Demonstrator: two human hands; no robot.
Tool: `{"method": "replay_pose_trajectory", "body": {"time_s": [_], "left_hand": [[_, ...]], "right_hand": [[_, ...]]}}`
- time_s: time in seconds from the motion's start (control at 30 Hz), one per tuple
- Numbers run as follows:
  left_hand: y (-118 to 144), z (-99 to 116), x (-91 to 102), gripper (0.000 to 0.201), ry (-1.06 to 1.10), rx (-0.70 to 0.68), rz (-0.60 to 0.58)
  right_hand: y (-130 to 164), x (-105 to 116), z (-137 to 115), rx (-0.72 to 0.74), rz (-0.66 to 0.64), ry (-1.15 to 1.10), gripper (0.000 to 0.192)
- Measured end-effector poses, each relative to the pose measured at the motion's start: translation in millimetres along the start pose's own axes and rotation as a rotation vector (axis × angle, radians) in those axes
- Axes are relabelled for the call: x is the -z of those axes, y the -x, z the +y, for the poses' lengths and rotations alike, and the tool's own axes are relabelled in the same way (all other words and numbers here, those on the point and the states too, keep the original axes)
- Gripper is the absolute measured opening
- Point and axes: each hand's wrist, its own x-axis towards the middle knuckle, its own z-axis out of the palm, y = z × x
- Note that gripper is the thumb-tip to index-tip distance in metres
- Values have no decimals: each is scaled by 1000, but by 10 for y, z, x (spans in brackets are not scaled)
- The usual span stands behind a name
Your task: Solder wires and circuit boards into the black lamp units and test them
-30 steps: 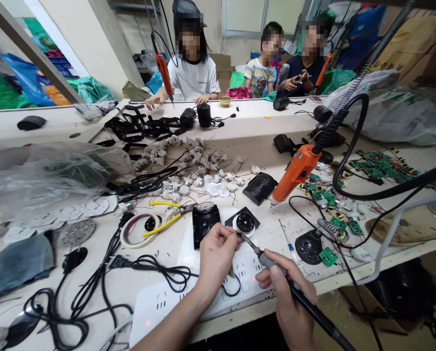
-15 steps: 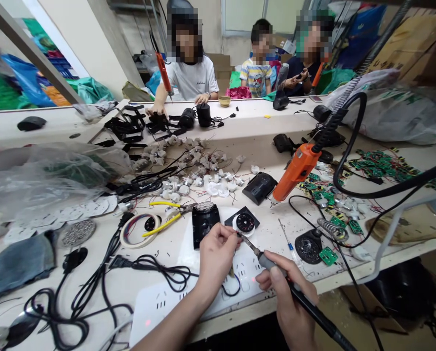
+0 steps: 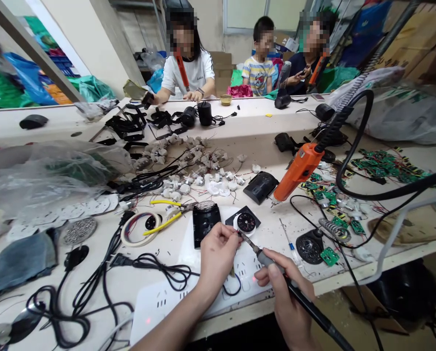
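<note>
Fingertips [image 3: 229, 236] of left hand [image 3: 218, 256] pinch a small part, too small to identify, at lower centre. Right hand [image 3: 289, 304] is wrapped round the soldering iron [image 3: 276, 265], tip touching that part, just below the black disc [image 3: 246, 222]. Judging by this, joint in progress; black housing [image 3: 204, 222] lies open beside it, so assembly is left. Versus the earlier frames: hands and iron hardly moved; the person at upper centre lifted their orange driver [image 3: 182, 69].

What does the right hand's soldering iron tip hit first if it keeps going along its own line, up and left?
Most likely the left hand's fingertips, pinched almost at the soldering iron tip held by the right hand. Depth is unclear.
</note>
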Motion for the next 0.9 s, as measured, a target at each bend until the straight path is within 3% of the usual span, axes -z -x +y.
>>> {"method": "replay_pose_trajectory", "body": {"time_s": [0.3, 0.7, 0.9], "left_hand": [[-14, -37, 10, 16, -33, -14, -1], [-10, -16, -1, 17, 21, 17, 0], [-13, -17, -7, 18, 23, 17, 1]], "right_hand": [[13, 8, 11, 61, -15, 52, 24], [133, 92, -191, -81, 133, 22, 29], [125, 128, -146, -37, 117, 28, 26]]}}
